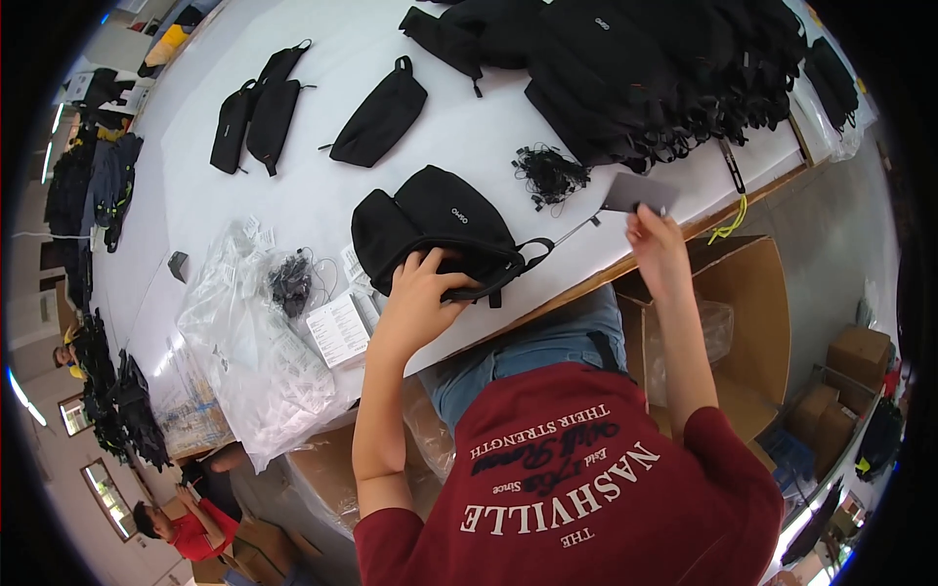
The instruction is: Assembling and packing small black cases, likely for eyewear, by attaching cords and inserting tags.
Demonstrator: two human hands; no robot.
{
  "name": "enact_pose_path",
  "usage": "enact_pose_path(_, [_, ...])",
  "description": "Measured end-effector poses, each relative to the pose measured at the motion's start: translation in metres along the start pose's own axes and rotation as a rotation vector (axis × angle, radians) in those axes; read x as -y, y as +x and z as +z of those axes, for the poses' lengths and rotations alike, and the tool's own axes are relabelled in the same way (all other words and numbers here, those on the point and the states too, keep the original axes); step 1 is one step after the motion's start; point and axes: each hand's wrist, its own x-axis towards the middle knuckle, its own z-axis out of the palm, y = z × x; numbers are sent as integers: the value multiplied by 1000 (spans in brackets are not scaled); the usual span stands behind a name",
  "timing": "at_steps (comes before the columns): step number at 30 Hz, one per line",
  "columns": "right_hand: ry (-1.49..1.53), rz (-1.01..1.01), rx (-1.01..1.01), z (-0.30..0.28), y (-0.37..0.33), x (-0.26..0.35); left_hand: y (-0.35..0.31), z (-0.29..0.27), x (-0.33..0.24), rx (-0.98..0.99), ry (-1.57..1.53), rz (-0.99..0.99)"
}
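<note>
A black fabric pouch (445, 220) lies before me on the white table, its mouth turned toward me and a loop at its right end. My left hand (420, 293) grips the edge of that mouth, fingers bent over and partly inside it. My right hand (655, 239), raised near the table's front edge, pinches a flat grey tag (637, 192). A thin cord (578, 229) runs between the tag and the loop side of the pouch. What lies inside the pouch is hidden.
Several black pouches (378, 117) lie at the far side, with a large pile (664, 68) at far right. A tangle of black cords (552, 176) sits near it. Clear plastic bags (244, 332) and a stack of white labels (337, 330) are at left. Below right stands an open carton (767, 313).
</note>
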Motion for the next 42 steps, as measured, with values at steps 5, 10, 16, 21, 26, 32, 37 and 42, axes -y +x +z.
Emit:
enact_pose_path(5, [501,282,-125,85,30,-22,-2,0,-1,13,-1,-42])
enact_pose_path(10, [498,188,-39,96,40,-40,-1,3,0,22,21,-27])
enact_pose_path(16, [150,42,-325,108,41,-31,-1,-3,-2,20,32,-21])
enact_pose_path(21, [84,10,-353,101,40,-39,-4,-3,0,7,29,15])
enact_pose_path(26, [52,-21,-318,105,33,-51,-4,-2,-1,2,42,17])
enact_pose_path(32, [82,113,-215,101,33,-44,-5,-2,2,1,40,31])
enact_pose_path(37, [228,277,-61,93,36,-46,-5,0,2,-9,53,31])
enact_pose_path(42, [152,296,-127,90,37,-60,-6,1,1,-36,70,39])
